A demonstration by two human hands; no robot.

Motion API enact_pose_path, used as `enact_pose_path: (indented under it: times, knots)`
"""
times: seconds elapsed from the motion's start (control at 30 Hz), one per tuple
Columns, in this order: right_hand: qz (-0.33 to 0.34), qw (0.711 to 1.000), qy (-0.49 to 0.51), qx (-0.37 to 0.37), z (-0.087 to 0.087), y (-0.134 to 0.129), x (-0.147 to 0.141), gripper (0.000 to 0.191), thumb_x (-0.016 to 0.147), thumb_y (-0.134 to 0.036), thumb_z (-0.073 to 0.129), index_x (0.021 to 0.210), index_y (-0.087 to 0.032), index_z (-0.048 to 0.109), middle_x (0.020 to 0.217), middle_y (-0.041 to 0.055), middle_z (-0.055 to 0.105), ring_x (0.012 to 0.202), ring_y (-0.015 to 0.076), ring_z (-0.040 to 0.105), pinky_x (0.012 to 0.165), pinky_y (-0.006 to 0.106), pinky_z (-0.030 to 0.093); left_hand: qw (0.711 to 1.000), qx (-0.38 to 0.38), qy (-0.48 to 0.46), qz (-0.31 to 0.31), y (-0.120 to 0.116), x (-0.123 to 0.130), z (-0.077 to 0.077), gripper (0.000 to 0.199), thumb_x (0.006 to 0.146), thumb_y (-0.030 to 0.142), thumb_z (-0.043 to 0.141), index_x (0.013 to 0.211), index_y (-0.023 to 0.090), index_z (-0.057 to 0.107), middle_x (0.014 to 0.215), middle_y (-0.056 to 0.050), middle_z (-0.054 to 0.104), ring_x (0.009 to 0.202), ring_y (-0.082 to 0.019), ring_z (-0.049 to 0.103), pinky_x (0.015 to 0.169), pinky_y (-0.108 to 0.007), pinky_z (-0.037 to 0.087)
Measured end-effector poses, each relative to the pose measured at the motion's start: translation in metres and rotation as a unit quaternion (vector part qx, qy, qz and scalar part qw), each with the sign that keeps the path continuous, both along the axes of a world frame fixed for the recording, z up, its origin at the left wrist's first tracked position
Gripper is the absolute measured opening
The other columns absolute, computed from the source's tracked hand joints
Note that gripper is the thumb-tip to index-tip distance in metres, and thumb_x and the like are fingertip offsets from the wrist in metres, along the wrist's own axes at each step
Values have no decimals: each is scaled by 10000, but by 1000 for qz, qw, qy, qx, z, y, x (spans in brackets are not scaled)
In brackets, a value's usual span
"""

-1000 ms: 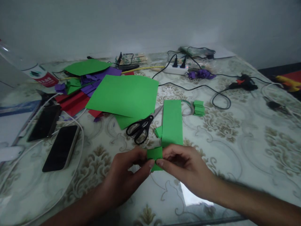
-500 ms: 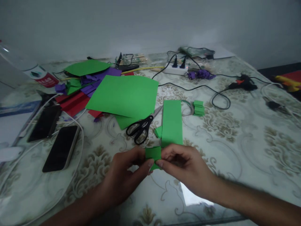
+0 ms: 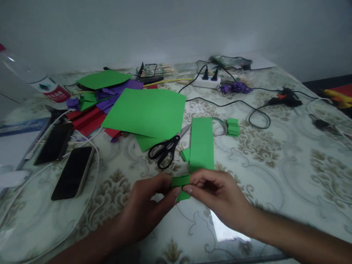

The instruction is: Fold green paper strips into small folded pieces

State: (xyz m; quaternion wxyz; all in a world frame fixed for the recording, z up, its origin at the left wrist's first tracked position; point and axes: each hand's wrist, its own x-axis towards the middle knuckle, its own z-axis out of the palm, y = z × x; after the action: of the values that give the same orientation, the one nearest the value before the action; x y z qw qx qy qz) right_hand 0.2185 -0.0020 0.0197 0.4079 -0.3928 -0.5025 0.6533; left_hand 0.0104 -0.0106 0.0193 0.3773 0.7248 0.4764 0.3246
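Observation:
A small folded piece of green paper (image 3: pixel 180 181) is pinched between both hands near the front of the table. My left hand (image 3: pixel 152 198) grips its left end with thumb and fingers. On the right end, my right hand (image 3: pixel 217 190) holds it the same way, thumb in front. Just beyond the hands lies a green paper strip (image 3: pixel 202 143), flat on the table. Black-handled scissors (image 3: pixel 166 148) rest left of the strip, blades partly apart. A small folded green piece (image 3: pixel 186 154) sits between them, and a pleated green piece (image 3: pixel 233 127) lies to the right.
Large green sheets (image 3: pixel 148 112) cover red and purple paper at the back left. Two phones (image 3: pixel 73 173) and a white cable lie left; a bottle (image 3: pixel 49 86) stands behind them. A power strip (image 3: pixel 206 80) and a black glue gun (image 3: pixel 286 97) with cords lie at the back right.
The green paper between my hands has tilted or folded over, so its upper face looks narrower. Both hands keep their grip in nearly the same place. The view has shifted slightly.

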Motion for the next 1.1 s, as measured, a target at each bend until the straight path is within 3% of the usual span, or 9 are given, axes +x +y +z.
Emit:
enact_pose_path:
  times: [0.4, 0.67, 1.1]
  knots:
    - [20, 999, -33, 1, -3, -1, 1, 218, 920, -345, 770, 805, -183, 681, 687, -24, 623, 630, 111, 559, 577, 223, 429, 1000, -5, 13, 3, 2, 0, -1, 240, 952, 234, 634, 727, 159, 672, 618, -1, 695, 530, -121, 621, 506, -203, 447]
    - [8, 999, -53, -6, -4, 0, 1, 231, 907, -340, 758, 791, -172, 649, 679, -30, 575, 616, 104, 501, 563, 222, 377, 999, -38, -30, -15, 6, -1, 2, 186, 968, 204, 613, 800, 180, 690, 661, 20, 716, 583, -112, 679, 573, -178, 518]
    - [12, 996, -70, 49, -1, -2, 2, 215, 932, -247, 714, 744, -174, 642, 658, -38, 557, 602, 95, 471, 533, 211, 358, 997, -52, -38, -37, -1, -3, -5, 166, 1004, 237, 593, 877, 173, 677, 741, -7, 706, 656, -135, 672, 613, -215, 521]
